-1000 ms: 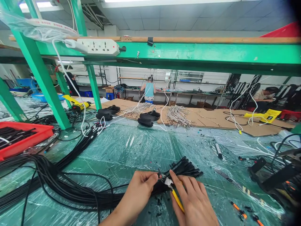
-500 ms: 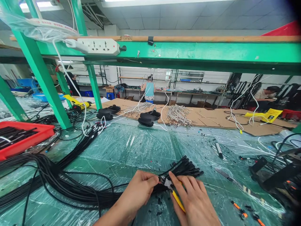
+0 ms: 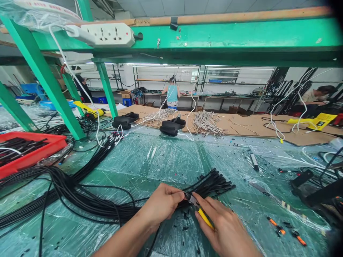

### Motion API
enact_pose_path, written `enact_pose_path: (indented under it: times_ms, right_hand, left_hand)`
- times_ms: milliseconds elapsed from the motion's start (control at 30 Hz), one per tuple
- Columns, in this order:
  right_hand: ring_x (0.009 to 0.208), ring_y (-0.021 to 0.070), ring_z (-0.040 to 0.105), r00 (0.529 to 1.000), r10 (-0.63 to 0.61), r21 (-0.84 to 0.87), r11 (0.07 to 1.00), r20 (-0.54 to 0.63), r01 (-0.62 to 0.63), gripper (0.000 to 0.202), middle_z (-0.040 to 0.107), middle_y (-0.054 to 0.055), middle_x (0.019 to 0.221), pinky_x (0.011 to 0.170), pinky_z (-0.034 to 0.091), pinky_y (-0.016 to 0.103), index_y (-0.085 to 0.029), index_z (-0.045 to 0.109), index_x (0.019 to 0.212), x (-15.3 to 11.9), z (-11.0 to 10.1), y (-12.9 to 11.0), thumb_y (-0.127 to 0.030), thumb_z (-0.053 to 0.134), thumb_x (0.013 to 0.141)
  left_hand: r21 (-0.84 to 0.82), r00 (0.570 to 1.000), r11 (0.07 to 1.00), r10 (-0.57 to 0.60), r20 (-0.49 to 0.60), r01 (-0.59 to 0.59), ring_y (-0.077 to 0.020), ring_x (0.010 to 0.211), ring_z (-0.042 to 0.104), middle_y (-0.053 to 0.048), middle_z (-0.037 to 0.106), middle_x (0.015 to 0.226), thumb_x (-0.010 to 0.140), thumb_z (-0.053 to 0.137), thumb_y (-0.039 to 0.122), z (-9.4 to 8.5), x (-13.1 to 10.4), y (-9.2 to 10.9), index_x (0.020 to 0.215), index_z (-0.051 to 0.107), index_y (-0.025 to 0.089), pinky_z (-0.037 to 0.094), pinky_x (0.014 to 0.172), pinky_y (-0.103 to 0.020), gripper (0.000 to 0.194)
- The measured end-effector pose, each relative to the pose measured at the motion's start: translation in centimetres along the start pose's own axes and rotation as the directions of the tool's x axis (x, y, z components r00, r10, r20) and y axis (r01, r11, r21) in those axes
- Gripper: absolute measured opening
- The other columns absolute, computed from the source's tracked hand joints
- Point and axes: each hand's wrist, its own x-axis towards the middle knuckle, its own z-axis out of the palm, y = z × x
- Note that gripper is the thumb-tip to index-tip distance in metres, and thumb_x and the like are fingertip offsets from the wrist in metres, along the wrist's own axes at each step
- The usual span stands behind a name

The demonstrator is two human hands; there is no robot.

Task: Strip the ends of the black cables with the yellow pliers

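My right hand [image 3: 223, 221] is closed around yellow-handled cutting pliers [image 3: 205, 218], whose metal jaws point up and left. Thumb and fingertips of my left hand [image 3: 164, 203] pinch the end of a black cable [image 3: 154, 239] right at those jaws; the tip itself is mostly hidden. Behind both hands lies a thick bundle of black cables [image 3: 80, 192], its sleeved ends [image 3: 218, 184] fanned out to the right. Small black scraps [image 3: 185, 228] are scattered on the plastic-covered green table [image 3: 166, 160] between my hands.
At left stands a red tray [image 3: 57, 142] of dark parts. A green frame [image 3: 214, 39] carrying a power strip [image 3: 107, 35] crosses above. Farther back are black pouches [image 3: 173, 125], pale cables [image 3: 207, 123] on cardboard and a yellow tool [image 3: 321, 121]. Orange-black pieces [image 3: 299, 238] lie right. People sit beyond.
The camera view has tilted down a little, so the scene sits higher and wider. Both hands stay together at the pliers' jaws, with the pliers still in my right hand.
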Motion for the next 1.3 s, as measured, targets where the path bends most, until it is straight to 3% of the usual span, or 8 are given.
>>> enact_pose_path:
  times_ms: [233, 400, 600, 767, 867, 1000, 1200, 1300]
  right_hand:
    - [0.057, 0.0147, 0.060, 0.882, 0.186, 0.619, 0.649, 0.434, -0.442, 0.040, 0.065, 0.002, 0.073, 0.050, 0.049, 0.023, -0.019, 0.065, 0.101, 0.6, -0.4, -1.6, -0.045, 0.036, 0.094]
    - [0.087, 0.0231, 0.062, 0.995, 0.093, 0.068, 0.994, -0.024, -0.091, 0.039, 0.065, 0.009, 0.096, 0.075, 0.053, 0.038, -0.019, 0.054, 0.128, 0.4, 0.0, -0.9, -0.030, 0.045, 0.091]
    - [0.078, 0.0244, 0.062, 0.992, -0.066, -0.268, 0.963, -0.107, 0.035, 0.044, 0.063, 0.009, 0.091, 0.066, 0.053, 0.041, -0.015, 0.050, 0.131, 0.2, 0.3, -0.2, -0.021, 0.046, 0.088]
    - [0.090, 0.0205, 0.064, 0.987, 0.157, 0.226, 0.961, 0.031, -0.160, 0.038, 0.066, 0.010, 0.101, 0.079, 0.052, 0.032, -0.017, 0.054, 0.127, 0.0, 0.6, -0.6, -0.026, 0.039, 0.093]
    - [0.079, 0.0188, 0.062, 0.936, 0.260, 0.573, 0.740, 0.238, -0.352, 0.029, 0.065, 0.005, 0.087, 0.073, 0.050, 0.029, -0.019, 0.063, 0.107, 0.4, 0.0, -1.3, -0.036, 0.045, 0.091]
    - [0.047, 0.0112, 0.047, 0.851, 0.254, 0.678, 0.518, 0.459, -0.521, 0.036, 0.050, -0.003, 0.058, 0.045, 0.039, 0.022, -0.017, 0.063, 0.082, 0.9, -0.7, -1.7, -0.046, 0.042, 0.090]
    - [0.090, 0.0201, 0.062, 0.977, 0.201, 0.312, 0.926, 0.069, -0.213, 0.037, 0.064, 0.006, 0.097, 0.078, 0.051, 0.032, -0.022, 0.054, 0.126, 0.2, 0.2, -0.4, -0.030, 0.043, 0.092]
    - [0.087, 0.0205, 0.061, 0.998, 0.059, 0.017, 0.998, -0.028, -0.058, 0.041, 0.062, 0.007, 0.097, 0.076, 0.053, 0.035, -0.021, 0.049, 0.132, 0.1, 0.1, -0.2, -0.022, 0.043, 0.092]
  left_hand:
    - [-0.048, 0.998, 0.997, 0.060, -0.001, -0.060, -0.0055, 0.038, 0.010, 0.012, 0.023, 0.039, 0.073, 0.062, 0.048, 0.3, 0.0, 0.3, 0.066, 0.065, 0.013, 0.008, 0.041, -0.025, 0.036]
    - [0.070, 0.995, 0.993, 0.096, -0.001, -0.095, -0.0063, 0.043, 0.011, 0.010, 0.024, 0.043, 0.077, 0.058, 0.044, 0.4, -0.2, 0.4, 0.067, 0.068, 0.013, 0.008, 0.046, -0.026, 0.034]
    - [0.058, 0.994, 0.993, 0.106, -0.002, -0.106, -0.0070, 0.046, 0.013, 0.009, 0.025, 0.046, 0.076, 0.060, 0.039, 0.4, -0.4, 0.3, 0.055, 0.059, 0.014, 0.008, 0.046, -0.026, 0.033]
    - [-0.133, 0.998, 0.990, 0.040, -0.038, -0.045, -0.0053, 0.038, 0.008, 0.013, 0.021, 0.039, 0.069, 0.065, 0.048, 0.9, 0.0, -0.2, 0.063, 0.057, 0.016, 0.010, 0.038, -0.023, 0.034]
    - [-0.193, 0.998, 0.980, 0.036, -0.051, -0.045, -0.0041, 0.037, 0.008, 0.014, 0.020, 0.040, 0.065, 0.068, 0.053, 1.3, 0.1, -0.2, 0.061, 0.052, 0.017, 0.010, 0.037, -0.022, 0.039]
    - [-0.200, 0.998, 0.978, 0.041, -0.055, -0.051, -0.0033, 0.036, 0.009, 0.014, 0.020, 0.039, 0.066, 0.068, 0.053, 1.3, 0.1, -0.1, 0.058, 0.047, 0.018, 0.010, 0.037, -0.021, 0.042]
    - [-0.106, 1.000, 0.994, 0.016, -0.013, -0.017, -0.0048, 0.032, 0.015, 0.011, 0.029, 0.038, 0.076, 0.060, 0.045, 0.7, 0.3, -0.1, 0.065, 0.054, 0.016, 0.010, 0.034, -0.022, 0.031]
    - [-0.066, 0.999, 0.998, -0.010, 0.043, 0.013, -0.0062, 0.029, 0.021, 0.007, 0.041, 0.041, 0.078, 0.052, 0.038, 0.4, 0.0, 0.2, 0.065, 0.055, 0.017, 0.011, 0.033, -0.024, 0.025]
